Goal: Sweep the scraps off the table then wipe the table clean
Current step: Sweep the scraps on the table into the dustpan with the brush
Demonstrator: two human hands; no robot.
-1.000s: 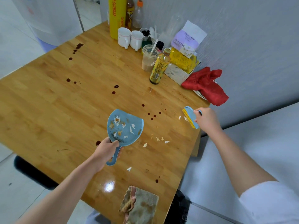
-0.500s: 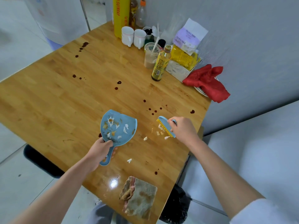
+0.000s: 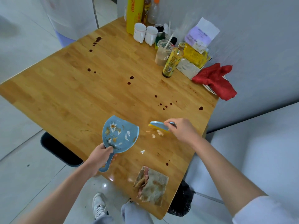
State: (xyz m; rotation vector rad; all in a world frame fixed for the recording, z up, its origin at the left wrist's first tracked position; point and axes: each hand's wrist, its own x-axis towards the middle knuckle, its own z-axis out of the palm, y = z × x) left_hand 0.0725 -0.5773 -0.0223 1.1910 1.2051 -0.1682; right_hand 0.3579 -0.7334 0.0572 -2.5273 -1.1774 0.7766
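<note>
Scraps [image 3: 155, 133] under brush [image 3: 159, 126], just beside right hand [image 3: 182, 130] fingers [image 3: 168, 122]

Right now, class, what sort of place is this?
Probably a home or staff dining corner: a wooden table against a wall, two white mugs, a yellow-labelled drink bottle.
</note>
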